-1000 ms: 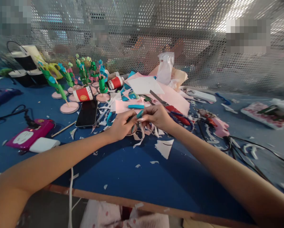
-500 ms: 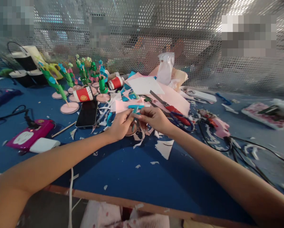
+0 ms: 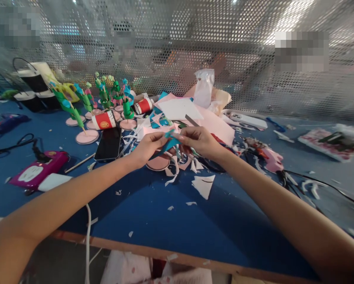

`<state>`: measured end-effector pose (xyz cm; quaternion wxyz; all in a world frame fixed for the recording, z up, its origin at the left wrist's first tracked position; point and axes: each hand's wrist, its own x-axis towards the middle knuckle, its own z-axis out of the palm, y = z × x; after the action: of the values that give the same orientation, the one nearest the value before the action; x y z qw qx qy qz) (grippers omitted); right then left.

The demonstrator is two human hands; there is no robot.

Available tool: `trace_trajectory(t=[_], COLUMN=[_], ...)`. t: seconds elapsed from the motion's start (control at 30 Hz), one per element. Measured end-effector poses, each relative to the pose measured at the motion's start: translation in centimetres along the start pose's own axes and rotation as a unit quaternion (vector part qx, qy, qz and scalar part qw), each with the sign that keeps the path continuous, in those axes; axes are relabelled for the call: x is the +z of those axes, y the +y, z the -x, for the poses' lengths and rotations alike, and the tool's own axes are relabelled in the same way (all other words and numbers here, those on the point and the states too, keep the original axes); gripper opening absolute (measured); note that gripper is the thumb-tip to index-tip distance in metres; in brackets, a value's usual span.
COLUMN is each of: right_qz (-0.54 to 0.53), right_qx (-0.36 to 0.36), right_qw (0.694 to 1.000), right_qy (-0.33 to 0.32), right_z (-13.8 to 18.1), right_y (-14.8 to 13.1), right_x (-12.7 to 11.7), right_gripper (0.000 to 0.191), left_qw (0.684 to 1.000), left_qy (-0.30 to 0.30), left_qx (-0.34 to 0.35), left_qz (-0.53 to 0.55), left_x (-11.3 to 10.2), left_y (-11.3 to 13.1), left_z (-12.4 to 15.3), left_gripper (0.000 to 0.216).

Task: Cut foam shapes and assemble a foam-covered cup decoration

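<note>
Between my fingertips is a teal piece of paper (image 3: pixel 168 145), partly hidden by the fingers. My left hand (image 3: pixel 148 149) pinches it from the left, and my right hand (image 3: pixel 201 141) pinches its right side. Both are raised over a heap of paper scraps. Just below my left hand lies a round pink disc (image 3: pixel 158 163). Scissors with a blade (image 3: pixel 190 120) pointing up and left rest beyond my right hand, which covers part of them. A white paper scrap (image 3: pixel 204 186) lies nearer to me.
Green paper stems on pink discs (image 3: pixel 87 136), a red-and-white paper cup (image 3: pixel 103 120) and a black phone (image 3: pixel 108 142) stand or lie at left. Nearer is a magenta power strip (image 3: pixel 37 171). A pink glue gun (image 3: pixel 273 158) with cords lies right. Perforated metal (image 3: pixel 165 51) borders the back.
The teal paper has been turned or unfolded and shows a larger strip slanting down to the left. My hands stay close together; the view has shifted slightly.
</note>
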<state>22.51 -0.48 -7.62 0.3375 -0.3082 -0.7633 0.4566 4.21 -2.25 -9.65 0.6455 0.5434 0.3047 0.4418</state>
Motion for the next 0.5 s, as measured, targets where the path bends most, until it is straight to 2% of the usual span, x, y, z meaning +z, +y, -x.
trace_trajectory(t=[0.1, 0.23, 0.3, 0.4, 0.5], right_qz=[-0.019, -0.041, -0.053, -0.063, -0.062], right_qx=[0.024, 0.04, 0.044, 0.042, 0.036], right_qw=[0.999, 0.997, 0.995, 0.992, 0.993], right_qy=[-0.026, -0.046, -0.07, -0.102, -0.097], right_z=[0.0, 0.1, 0.1, 0.0, -0.1], right_y=[-0.2, -0.4, -0.4, -0.3, -0.2], right_x=[-0.6, -1.2, -1.1, -0.6, 0.2], right_gripper=[0.043, 0.042, 0.044, 0.046, 0.045], left_qw=[0.996, 0.99, 0.992, 0.995, 0.996], left_qy=[-0.002, 0.0, -0.018, -0.035, -0.031], left_qx=[-0.062, -0.101, -0.091, -0.04, -0.01], left_qz=[0.063, 0.096, 0.088, 0.087, 0.084], left_x=[-0.1, -0.1, -0.1, -0.1, -0.1], left_y=[0.2, 0.2, -0.1, -0.8, -1.3], left_z=[-0.1, -0.1, -0.1, 0.0, 0.0], left_gripper=[0.026, 0.021, 0.024, 0.037, 0.044])
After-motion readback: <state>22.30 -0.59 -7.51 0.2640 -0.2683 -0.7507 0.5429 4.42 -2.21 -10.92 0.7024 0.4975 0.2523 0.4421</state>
